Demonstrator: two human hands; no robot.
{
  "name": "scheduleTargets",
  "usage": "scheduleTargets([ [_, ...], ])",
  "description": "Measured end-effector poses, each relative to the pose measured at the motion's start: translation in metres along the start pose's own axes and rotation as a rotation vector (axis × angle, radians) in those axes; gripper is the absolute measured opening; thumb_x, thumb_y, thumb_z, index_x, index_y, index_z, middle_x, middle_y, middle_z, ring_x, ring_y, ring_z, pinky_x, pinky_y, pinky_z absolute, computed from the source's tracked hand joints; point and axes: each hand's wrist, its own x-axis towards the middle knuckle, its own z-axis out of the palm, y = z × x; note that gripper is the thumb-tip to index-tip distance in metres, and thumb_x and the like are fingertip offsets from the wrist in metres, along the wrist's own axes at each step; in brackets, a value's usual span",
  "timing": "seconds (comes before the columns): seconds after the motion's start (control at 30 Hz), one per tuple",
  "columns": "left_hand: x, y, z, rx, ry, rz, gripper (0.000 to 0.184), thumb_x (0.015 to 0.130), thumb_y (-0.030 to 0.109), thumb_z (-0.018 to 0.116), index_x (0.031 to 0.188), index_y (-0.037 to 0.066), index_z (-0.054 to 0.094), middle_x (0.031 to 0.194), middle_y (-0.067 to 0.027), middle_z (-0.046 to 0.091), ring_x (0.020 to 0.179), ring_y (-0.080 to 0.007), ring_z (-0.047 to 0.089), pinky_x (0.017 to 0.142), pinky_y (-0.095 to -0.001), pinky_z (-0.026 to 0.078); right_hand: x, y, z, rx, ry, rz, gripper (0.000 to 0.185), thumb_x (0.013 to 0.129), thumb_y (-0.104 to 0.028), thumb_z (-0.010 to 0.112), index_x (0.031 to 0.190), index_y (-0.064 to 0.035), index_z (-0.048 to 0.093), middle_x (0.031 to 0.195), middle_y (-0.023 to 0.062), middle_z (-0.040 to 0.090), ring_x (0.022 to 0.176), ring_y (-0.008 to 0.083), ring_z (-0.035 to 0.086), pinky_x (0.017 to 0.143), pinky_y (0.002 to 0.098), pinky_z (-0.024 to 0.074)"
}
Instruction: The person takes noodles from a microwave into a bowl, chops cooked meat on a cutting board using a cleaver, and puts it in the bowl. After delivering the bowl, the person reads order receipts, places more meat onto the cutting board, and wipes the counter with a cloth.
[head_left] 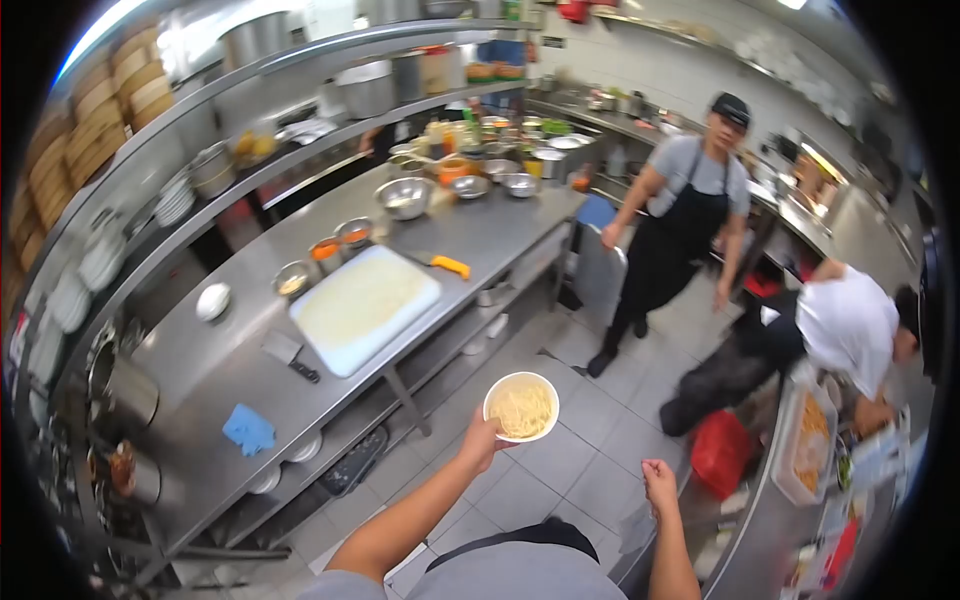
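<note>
Left-hand grip (480, 443) is closed on a white bowl (520, 379), and I can see the thumb up by its rim. Pale strands (521, 410) fill the bowl, which hangs over tiled floor (590, 465), well apart from the steel worktop (200, 400) on my left. Right-hand grip (660, 488) is narrow, the fingers curled in; I cannot tell whether it holds anything. It hangs near the edge of a second worktop on my right, with a red bag (722, 455) just beyond.

My room for moving is the strip of floor between the two worktops. It reaches forward to a person in a black apron (690, 205), while a person in a white top (848, 315) bends over at the right and narrows that side.

Along the left worktop, a white cutting board (370, 310) lies near the front edge. A cleaver (290, 357) sits just beside it, handle towards that edge, and a blue cloth (248, 430) lies closer to my end. Past the board's far corner is a knife with a yellow handle (450, 265).
</note>
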Motion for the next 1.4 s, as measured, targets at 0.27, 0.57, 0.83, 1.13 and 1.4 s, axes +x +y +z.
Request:
scheduleTargets([
  [0.27,0.054,0.066,-0.079,-0.214,0.316,0.098,0.073,0.083,-0.002,0.046,0.154,0.010,0.031,0.146,-0.0194,0.050,0.122,-0.0362,0.064,0.087,-0.0495,0.064,0.134,-0.035,0.125,-0.009,-0.303,0.059,0.018,0.100,-0.023,0.070,0.109,-0.0067,0.068,0.070,-0.0060,0.052,0.056,0.0045,0.043,0.046,0.0237,0.0316],
  [0.57,0.213,0.135,-0.077,-0.287,0.429,0.267,0.085,0.079,-0.005,0.046,0.160,0.013,0.028,0.147,-0.0159,0.050,0.122,-0.0294,0.061,0.086,-0.0433,0.061,0.290,-0.126,0.241,-0.015,-0.503,0.110,0.020,0.101,-0.028,0.070,0.109,-0.0100,0.067,0.073,-0.0062,0.052,0.054,0.0044,0.042,0.045,0.0225,0.0322],
  [0.83,0.326,0.211,-0.056,-0.259,0.350,0.246,0.079,0.080,-0.004,0.046,0.155,0.011,0.029,0.146,-0.0181,0.049,0.123,-0.0337,0.063,0.089,-0.0484,0.062,0.384,-0.208,0.316,0.020,-0.608,0.040,0.022,0.100,-0.025,0.070,0.110,-0.0062,0.068,0.072,-0.0052,0.055,0.055,0.0038,0.045,0.045,0.0229,0.0326],
  [1.13,0.458,0.319,-0.106,-0.185,0.263,0.188,0.062,0.087,0.000,0.047,0.148,0.002,0.035,0.140,-0.0210,0.054,0.120,-0.0372,0.066,0.093,-0.0538,0.063,0.442,-0.244,0.363,0.055,-0.487,0.071,0.019,0.103,-0.025,0.067,0.114,-0.0100,0.067,0.070,-0.0060,0.051,0.051,0.0030,0.040,0.043,0.0214,0.0304],
  [1.4,0.570,0.360,-0.190,0.169,0.314,-0.005,0.062,0.093,0.014,0.058,0.152,0.002,0.039,0.138,-0.0216,0.058,0.122,-0.0355,0.065,0.095,-0.0515,0.059,0.482,-0.295,0.407,0.053,-0.395,0.036,0.018,0.102,-0.025,0.068,0.113,-0.0106,0.067,0.071,-0.0061,0.052,0.053,0.0034,0.041,0.045,0.0216,0.0315],
])
